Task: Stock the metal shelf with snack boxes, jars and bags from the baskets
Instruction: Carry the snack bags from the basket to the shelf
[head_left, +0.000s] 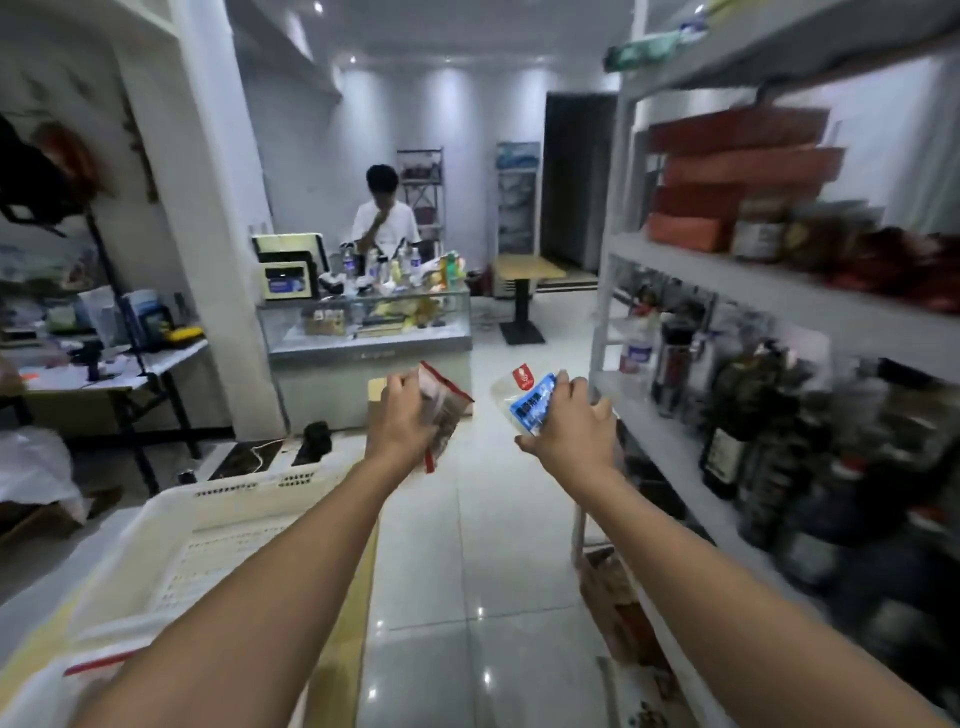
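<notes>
While hands (402, 423) grip bags (532, 402), shelf (753, 283) goods blurred

Red-edged clear bag (444, 408); blue-white bag (532, 402); cream basket (171, 525).

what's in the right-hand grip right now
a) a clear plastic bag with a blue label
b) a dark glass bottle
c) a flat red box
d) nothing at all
a: the right-hand grip holds the clear plastic bag with a blue label, out in front of the grey metal shelf, while the left-hand grip holds a red-edged clear bag of brown snacks.
</notes>
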